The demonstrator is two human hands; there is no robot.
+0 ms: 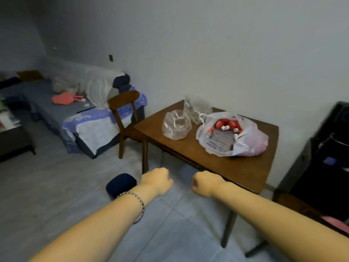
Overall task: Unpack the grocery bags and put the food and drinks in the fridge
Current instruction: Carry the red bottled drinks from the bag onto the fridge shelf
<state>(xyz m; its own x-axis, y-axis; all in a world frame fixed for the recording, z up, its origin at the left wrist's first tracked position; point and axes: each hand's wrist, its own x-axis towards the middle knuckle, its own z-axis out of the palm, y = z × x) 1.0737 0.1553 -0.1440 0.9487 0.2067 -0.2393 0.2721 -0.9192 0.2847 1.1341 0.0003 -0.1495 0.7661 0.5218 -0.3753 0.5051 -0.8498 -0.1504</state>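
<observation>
A white plastic grocery bag lies open on the brown wooden table, with several red bottles with white caps showing inside. Two clear plastic bags sit beside it: one at the left, one behind. My left hand and my right hand are both stretched out in front of me as fists, holding nothing, short of the table's near edge.
A wooden chair stands at the table's left. A bed with cloths lies at the far left. A dark blue round cushion sits on the tiled floor. A black appliance stands at the right.
</observation>
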